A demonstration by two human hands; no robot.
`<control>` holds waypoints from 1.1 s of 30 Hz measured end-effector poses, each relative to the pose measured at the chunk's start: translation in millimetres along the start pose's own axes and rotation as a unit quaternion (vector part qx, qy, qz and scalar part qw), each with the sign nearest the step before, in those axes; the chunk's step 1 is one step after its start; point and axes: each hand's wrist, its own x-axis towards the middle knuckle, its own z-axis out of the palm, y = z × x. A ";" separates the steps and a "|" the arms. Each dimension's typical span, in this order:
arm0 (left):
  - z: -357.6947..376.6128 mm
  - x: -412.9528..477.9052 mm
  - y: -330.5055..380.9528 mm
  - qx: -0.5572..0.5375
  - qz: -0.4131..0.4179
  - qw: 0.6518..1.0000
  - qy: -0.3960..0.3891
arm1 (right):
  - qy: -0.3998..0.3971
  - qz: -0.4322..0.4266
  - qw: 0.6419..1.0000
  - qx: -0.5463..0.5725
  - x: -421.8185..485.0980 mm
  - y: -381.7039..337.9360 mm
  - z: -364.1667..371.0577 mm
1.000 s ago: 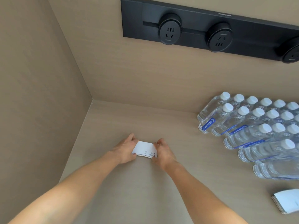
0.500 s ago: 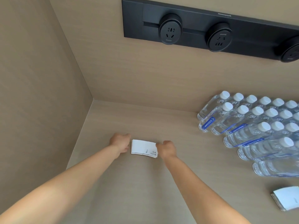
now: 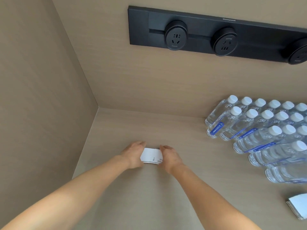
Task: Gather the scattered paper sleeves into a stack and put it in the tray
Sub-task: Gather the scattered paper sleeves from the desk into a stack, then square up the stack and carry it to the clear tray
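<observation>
sleeve stack [image 3: 152,155] flat | long axis left-right | between left hand [image 3: 133,154], right hand [image 3: 170,157]

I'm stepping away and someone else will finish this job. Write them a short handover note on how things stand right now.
Left hand and right hand: both pressed against the ends of a small stack of sleeves on the counter, squaring it between them.
Second pile of sleeves: lying at the right edge, near the bottles, untouched.
Tray: not in view.
Done: one stack gathered.
Left: probably add the right-hand pile, then carry everything to the tray.
</observation>
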 end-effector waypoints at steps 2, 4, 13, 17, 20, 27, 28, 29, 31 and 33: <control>5.4 1.6 2.5 0.046 0.015 0.999 0.007 | 0.004 -0.017 0.999 -0.050 0.6 1.6 1.7; 5.3 1.7 4.5 0.060 0.009 0.998 0.008 | 0.000 -0.013 0.998 -0.066 0.0 3.2 2.0; -1.9 -2.1 11.3 0.126 0.010 0.992 -0.030 | 0.004 -0.002 0.998 -0.068 -4.6 8.0 12.5; -5.7 -9.4 17.3 0.142 -0.004 0.989 -0.036 | 0.017 -0.029 0.997 -0.076 -10.3 5.6 12.2; -3.2 -18.2 20.2 0.159 0.001 0.986 -0.047 | 0.006 -0.032 0.995 -0.090 -19.7 8.3 15.8; 7.8 -35.3 58.8 0.168 0.031 0.983 -0.063 | 0.013 -0.012 0.997 -0.071 -65.7 36.1 8.8; 8.0 -34.8 69.6 0.169 0.042 0.983 -0.064 | 0.017 -0.002 0.998 -0.064 -73.5 44.8 4.8; 9.0 -33.1 81.5 0.170 0.056 0.982 -0.063 | 0.023 0.008 0.998 -0.056 -81.6 54.4 0.6; 14.1 -27.6 109.2 0.173 0.088 0.979 -0.064 | 0.033 0.036 0.998 -0.040 -101.2 75.8 -9.5; 22.9 -22.5 140.3 0.178 0.119 0.974 -0.072 | 0.050 0.060 0.997 -0.025 -123.7 99.6 -18.2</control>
